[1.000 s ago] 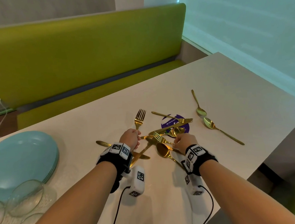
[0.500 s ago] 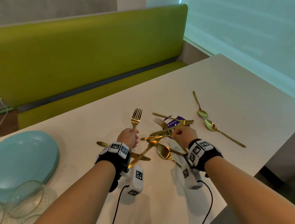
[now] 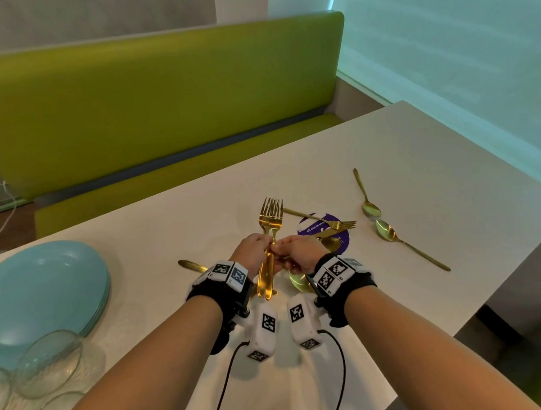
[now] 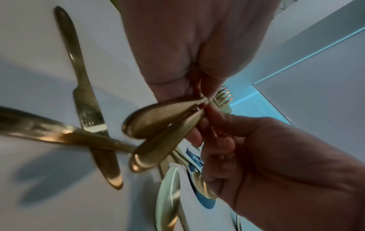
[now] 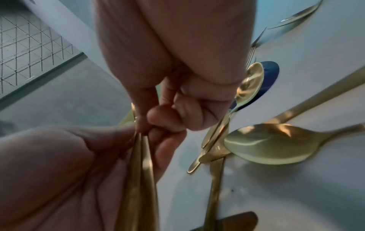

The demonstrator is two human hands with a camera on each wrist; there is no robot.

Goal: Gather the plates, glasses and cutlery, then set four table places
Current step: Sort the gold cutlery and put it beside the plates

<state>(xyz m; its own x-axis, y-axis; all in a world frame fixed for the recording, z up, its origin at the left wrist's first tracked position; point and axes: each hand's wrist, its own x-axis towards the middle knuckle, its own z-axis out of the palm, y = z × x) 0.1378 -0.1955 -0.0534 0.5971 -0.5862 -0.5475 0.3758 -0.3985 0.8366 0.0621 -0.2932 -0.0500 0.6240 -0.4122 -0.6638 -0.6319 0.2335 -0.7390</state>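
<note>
Table (image 3: 420, 147) bears plates (image 3: 36, 288), glasses (image 3: 45, 365), spoons (image 3: 387, 231).

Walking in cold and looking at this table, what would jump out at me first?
Probably the two gold forks held upright at the middle of the white table, the left hand and right hand both pinching their handles. More gold cutlery lies around them, including two spoons to the right. At the left edge sits a stack of pale blue plates with clear glasses in front of it, and a lime green bench stands behind.
</note>
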